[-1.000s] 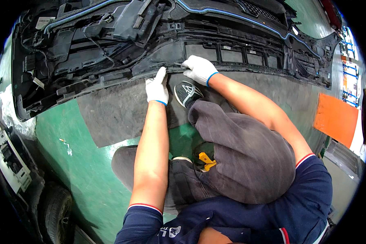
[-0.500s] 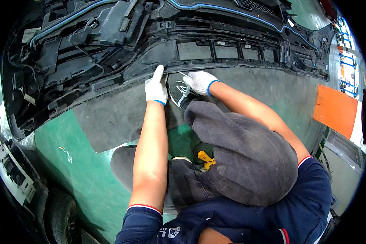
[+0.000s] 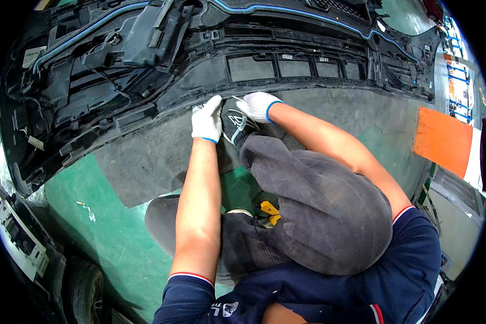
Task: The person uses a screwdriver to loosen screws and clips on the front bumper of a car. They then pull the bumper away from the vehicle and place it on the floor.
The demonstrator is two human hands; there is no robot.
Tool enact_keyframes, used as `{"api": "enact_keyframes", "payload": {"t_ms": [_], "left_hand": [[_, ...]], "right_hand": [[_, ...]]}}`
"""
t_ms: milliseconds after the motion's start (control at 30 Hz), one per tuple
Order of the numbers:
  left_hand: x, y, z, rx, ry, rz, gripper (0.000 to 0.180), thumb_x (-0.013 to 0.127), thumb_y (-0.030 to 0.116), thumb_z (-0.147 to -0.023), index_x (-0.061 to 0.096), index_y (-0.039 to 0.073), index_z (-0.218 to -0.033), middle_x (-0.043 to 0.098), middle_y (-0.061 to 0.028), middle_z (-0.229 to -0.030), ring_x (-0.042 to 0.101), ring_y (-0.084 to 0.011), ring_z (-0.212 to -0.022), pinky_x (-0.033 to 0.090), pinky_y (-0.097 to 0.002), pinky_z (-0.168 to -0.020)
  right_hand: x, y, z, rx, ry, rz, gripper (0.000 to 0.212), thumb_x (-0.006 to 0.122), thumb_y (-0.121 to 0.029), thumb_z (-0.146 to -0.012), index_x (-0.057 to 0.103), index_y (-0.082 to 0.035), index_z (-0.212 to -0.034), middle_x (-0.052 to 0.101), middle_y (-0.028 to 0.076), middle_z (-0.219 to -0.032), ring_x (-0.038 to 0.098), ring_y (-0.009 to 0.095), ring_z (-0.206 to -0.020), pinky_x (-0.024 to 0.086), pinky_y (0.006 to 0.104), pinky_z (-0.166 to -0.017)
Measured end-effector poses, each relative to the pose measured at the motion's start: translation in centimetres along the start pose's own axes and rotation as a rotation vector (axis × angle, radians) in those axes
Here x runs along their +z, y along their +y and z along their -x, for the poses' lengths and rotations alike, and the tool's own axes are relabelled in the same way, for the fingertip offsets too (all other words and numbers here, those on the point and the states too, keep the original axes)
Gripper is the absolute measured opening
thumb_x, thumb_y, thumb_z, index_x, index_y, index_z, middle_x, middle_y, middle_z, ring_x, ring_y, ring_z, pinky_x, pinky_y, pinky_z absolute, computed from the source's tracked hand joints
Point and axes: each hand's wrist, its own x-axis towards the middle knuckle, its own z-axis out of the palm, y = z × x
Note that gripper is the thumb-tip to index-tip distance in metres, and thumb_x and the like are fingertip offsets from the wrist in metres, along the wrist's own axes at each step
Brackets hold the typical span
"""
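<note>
Bumper (image 3: 200,74) beyond the shoe (image 3: 235,126)

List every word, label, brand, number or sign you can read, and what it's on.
White letters and emblem on the navy shirt: partly visible, not copied out.
Pale label on the black bumper, upper left: too small to read.
Pale tag at the bumper's left end: too small.
Pale markings on the shoe: no word I can make out.

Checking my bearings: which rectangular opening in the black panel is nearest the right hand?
The leftmost opening, the row's widest, just beyond the right hand; the others lie farther right.
</note>
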Motion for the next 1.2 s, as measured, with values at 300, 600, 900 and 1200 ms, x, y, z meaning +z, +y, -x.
{"api": "enact_keyframes", "payload": {"t_ms": [300, 600, 900, 1200], "left_hand": [[-1.3, 0.5, -0.3, -0.058, -0.05, 0.001, 0.033, 0.075, -0.007, -0.086, 0.066, -0.002, -0.118, 0.072, -0.0131, -0.11, 0.07, -0.0222, -0.099, 0.056, -0.034, -0.092], [-1.2, 0.5, -0.5, -0.071, -0.025, -0.129, 0.023, 0.075, -0.006, -0.086, 0.07, -0.004, -0.108, 0.074, -0.0133, -0.108, 0.07, -0.0228, -0.097, 0.055, -0.0367, -0.093], [-1.0, -0.4, -0.6, 0.026, -0.002, -0.18, 0.034, 0.077, -0.003, -0.086, 0.068, -0.004, -0.118, 0.073, -0.0128, -0.114, 0.069, -0.0221, -0.102, 0.053, -0.0361, -0.097], [-0.9, -0.3, -0.5, -0.018, 0.028, -0.256, 0.024, 0.077, 0.002, -0.089, 0.07, -0.002, -0.112, 0.073, -0.0095, -0.106, 0.068, -0.0195, -0.094, 0.054, -0.0334, -0.089]], "right_hand": [[-1.1, -0.2, 1.2, -0.13, 0.12, 0.014, 0.041, 0.05, -0.031, -0.098, 0.075, 0.002, -0.101, 0.073, 0.027, -0.106, 0.07, 0.045, -0.102, 0.055, 0.0519, -0.092], [-2.0, -0.7, -1.3, -0.284, 0.009, 0.475, 0.031, 0.057, -0.022, -0.09, 0.082, -0.005, -0.095, 0.077, 0.021, -0.098, 0.075, 0.037, -0.093, 0.06, 0.047, -0.08], [-2.5, -1.7, -1.7, -0.134, 0.016, 0.303, 0.032, 0.059, -0.02, -0.084, 0.08, -0.002, -0.101, 0.074, 0.026, -0.106, 0.074, 0.041, -0.099, 0.059, 0.0468, -0.087], [-0.2, -0.5, -1.0, -0.226, 0.17, 0.143, 0.04, 0.05, -0.029, -0.097, 0.078, -0.001, -0.097, 0.074, 0.026, -0.1, 0.071, 0.044, -0.095, 0.056, 0.0515, -0.088]]}}
